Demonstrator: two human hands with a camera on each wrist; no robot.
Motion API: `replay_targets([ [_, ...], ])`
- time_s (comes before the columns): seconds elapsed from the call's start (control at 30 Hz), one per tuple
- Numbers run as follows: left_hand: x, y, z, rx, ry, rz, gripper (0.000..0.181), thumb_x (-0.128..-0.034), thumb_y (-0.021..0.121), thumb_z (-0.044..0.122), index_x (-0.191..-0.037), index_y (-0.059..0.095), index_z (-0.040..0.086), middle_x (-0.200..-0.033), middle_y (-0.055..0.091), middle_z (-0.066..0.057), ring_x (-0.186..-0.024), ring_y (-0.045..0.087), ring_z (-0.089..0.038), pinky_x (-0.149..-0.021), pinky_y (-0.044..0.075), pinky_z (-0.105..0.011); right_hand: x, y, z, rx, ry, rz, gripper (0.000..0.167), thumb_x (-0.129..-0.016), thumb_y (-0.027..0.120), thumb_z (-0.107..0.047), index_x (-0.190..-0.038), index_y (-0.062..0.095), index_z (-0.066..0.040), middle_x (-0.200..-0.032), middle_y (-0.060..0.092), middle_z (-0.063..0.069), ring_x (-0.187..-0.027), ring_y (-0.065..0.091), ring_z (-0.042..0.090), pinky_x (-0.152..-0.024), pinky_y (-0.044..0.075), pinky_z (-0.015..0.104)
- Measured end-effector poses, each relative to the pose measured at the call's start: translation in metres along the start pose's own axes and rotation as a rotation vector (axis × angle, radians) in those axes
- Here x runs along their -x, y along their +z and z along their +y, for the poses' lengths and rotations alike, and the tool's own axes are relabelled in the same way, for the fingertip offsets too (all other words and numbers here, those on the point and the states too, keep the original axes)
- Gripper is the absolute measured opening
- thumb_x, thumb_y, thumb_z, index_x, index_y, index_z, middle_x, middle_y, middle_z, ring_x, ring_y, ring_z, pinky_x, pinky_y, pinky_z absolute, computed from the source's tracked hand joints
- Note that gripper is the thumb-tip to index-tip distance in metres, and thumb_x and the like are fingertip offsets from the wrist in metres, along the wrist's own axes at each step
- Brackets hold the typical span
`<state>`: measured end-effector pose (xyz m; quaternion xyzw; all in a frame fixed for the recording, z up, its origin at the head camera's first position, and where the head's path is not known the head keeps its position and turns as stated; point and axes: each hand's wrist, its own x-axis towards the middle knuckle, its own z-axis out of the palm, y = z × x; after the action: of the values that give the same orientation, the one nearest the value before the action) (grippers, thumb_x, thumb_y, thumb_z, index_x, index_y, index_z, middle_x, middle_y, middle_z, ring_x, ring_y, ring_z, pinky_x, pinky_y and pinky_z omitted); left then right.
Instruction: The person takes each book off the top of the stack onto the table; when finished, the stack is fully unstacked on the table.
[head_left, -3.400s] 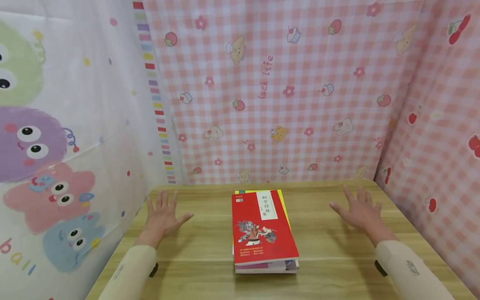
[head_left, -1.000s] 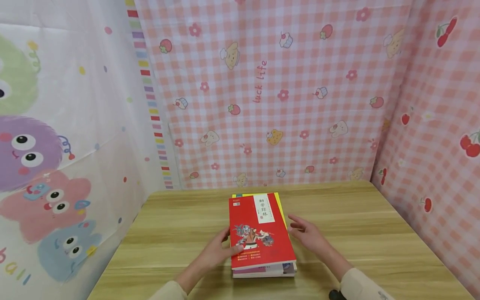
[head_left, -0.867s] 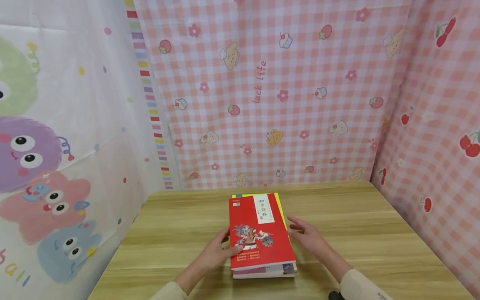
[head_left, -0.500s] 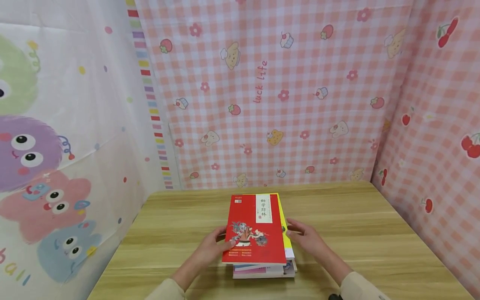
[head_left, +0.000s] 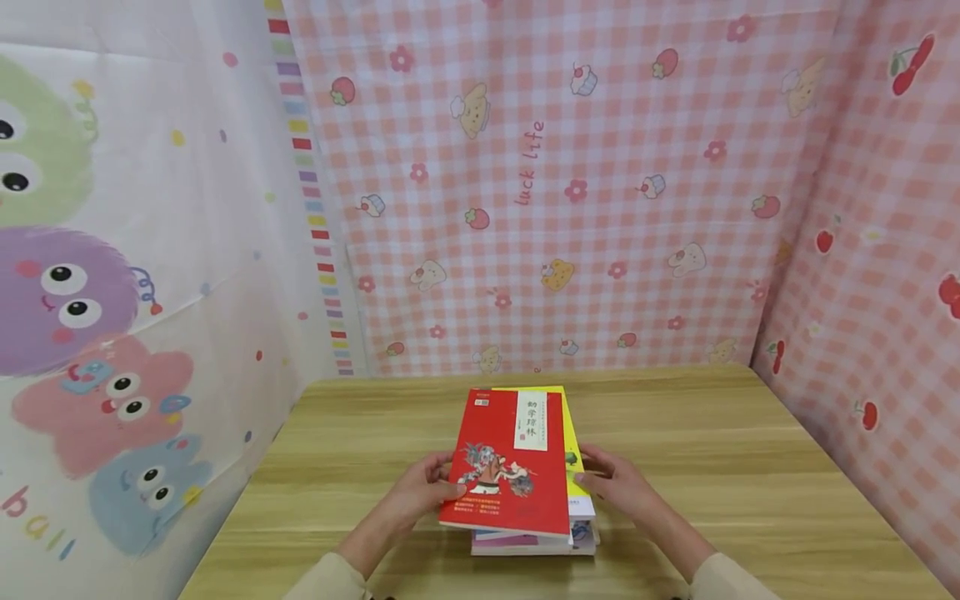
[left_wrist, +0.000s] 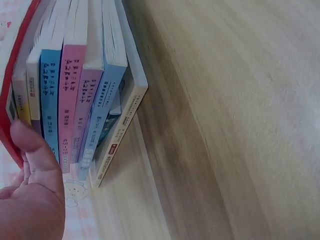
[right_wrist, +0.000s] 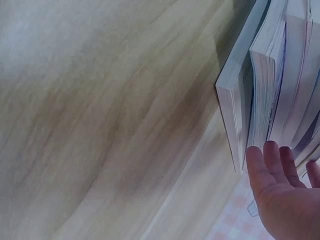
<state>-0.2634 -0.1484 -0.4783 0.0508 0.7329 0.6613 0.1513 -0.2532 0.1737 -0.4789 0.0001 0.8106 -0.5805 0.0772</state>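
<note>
My left hand [head_left: 420,492] grips the left edge of a red book [head_left: 510,467], thumb on its cover. This book lies on top, shifted and slanted to the left over the stack. Beneath it a yellow book [head_left: 567,425] shows along the right side, and a pink-purple book [head_left: 510,546] shows at the front. My right hand [head_left: 618,483] is at the stack's right side, its thumb by the yellow book's edge. In the right wrist view its fingers [right_wrist: 272,162] lie extended beside the page edges. Blue [left_wrist: 50,100] and pink spines [left_wrist: 72,90] show in the left wrist view.
The stack stands on a wood-grain table [head_left: 360,433]. A pink checked curtain [head_left: 600,317] hangs behind the table, another checked cloth [head_left: 885,333] on the right, and a white cartoon cloth [head_left: 217,358] on the left.
Both hands have come in from the table's sides to the stack. The left hand has taken hold of the red book and moved it left and slightly up, uncovering more yellow book.
</note>
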Motion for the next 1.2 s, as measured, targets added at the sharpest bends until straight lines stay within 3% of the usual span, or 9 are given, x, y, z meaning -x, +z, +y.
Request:
replay_targets([
  [0.17, 0.004, 0.000, 0.002, 0.075, -0.018, -0.057, 0.072, -0.0871, 0.071, 0.000, -0.149, 0.035, -0.005, -0.112, 0.059, -0.016, -0.094, 0.064, -0.023, -0.078, 0.058, -0.039, 0.002, 0.000, 0.001, -0.009, 0.002, 0.003, 0.063, -0.092, 0.071, -0.020, -0.149, 0.046, -0.009, -0.140, 0.053, 0.021, -0.120, 0.056, 0.034, -0.093, 0.051, 0.050],
  [0.47, 0.009, -0.011, -0.003, 0.226, 0.041, -0.061, 0.075, -0.0875, 0.060, -0.003, -0.154, 0.027, 0.000, -0.130, 0.050, -0.021, -0.101, 0.062, -0.024, -0.082, 0.057, -0.037, 0.004, 0.003, 0.003, -0.041, 0.018, 0.002, 0.063, -0.092, 0.071, -0.017, -0.150, 0.045, -0.011, -0.136, 0.055, 0.022, -0.115, 0.058, 0.031, -0.090, 0.054, 0.047],
  [1.07, 0.024, -0.044, -0.012, 0.373, 0.032, 0.054, 0.069, -0.0941, 0.053, -0.003, -0.156, 0.022, 0.000, -0.136, 0.043, -0.017, -0.102, 0.063, -0.020, -0.086, 0.056, -0.036, 0.004, 0.006, 0.005, -0.069, 0.018, 0.010, 0.065, -0.090, 0.071, -0.019, -0.150, 0.046, -0.012, -0.135, 0.057, 0.023, -0.117, 0.057, 0.031, -0.090, 0.051, 0.047],
  [1.2, 0.025, -0.055, -0.010, 0.399, 0.028, 0.113, 0.066, -0.0963, 0.051, -0.002, -0.156, 0.024, 0.002, -0.138, 0.043, -0.016, -0.102, 0.063, -0.020, -0.086, 0.056, -0.034, 0.004, 0.007, 0.005, -0.092, 0.021, 0.012, 0.064, -0.091, 0.071, -0.018, -0.150, 0.046, -0.013, -0.134, 0.058, 0.022, -0.115, 0.059, 0.029, -0.088, 0.052, 0.044],
])
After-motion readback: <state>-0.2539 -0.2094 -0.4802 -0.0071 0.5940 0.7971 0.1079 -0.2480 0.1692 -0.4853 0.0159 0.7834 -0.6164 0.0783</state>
